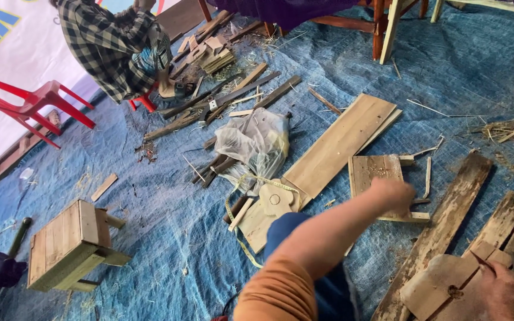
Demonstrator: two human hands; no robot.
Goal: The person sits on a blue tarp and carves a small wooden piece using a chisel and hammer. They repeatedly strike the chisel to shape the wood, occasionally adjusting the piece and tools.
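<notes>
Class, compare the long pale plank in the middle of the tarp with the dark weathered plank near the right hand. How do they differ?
The long pale plank is light, clean and smooth-edged; the dark weathered plank is grey-brown, rough and worn. The pale one lies clear of both hands; the dark one runs down towards the right hand and its cut wooden shape. Both lie flat and diagonal on the blue tarp.

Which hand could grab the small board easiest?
The left hand, probably. It is already stretched out onto the small board. The right hand is busy lower down, resting on a shaped wood piece, apart from that board.
</notes>
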